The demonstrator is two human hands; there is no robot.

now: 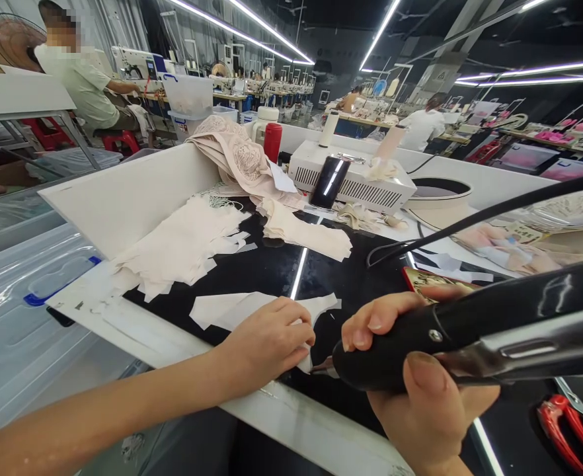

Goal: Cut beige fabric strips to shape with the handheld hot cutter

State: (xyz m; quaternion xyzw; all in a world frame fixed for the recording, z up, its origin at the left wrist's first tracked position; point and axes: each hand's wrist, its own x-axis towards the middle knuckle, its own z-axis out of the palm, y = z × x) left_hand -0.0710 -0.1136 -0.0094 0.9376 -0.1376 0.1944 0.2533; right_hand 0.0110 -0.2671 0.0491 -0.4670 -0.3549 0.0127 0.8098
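While the right hand (430, 390) is wrapped firmly round a thick, black, cylindrical handheld tool with a silver metal lever (450, 330), the left hand (266, 344) has its fingers curled down on a thin, cream-coloured, irregularly shaped fabric piece (232, 309), gripping it near its lower corner. The tool's long axis runs from the right edge of the view leftward and slightly down, its narrow metal tip (324, 367) pointing left at that corner, just beside the left hand's fingertips. The fabric piece lies on the glossy black tabletop panel (266, 271), near its front edge, its long axis running roughly left to right. Beyond it sit a spread heap of cream fabric pieces (182, 241) and, farther right, a smaller cream stack (311, 233). Red-handled metal scissors (564, 423) lie at the lower right, beneath the tool.
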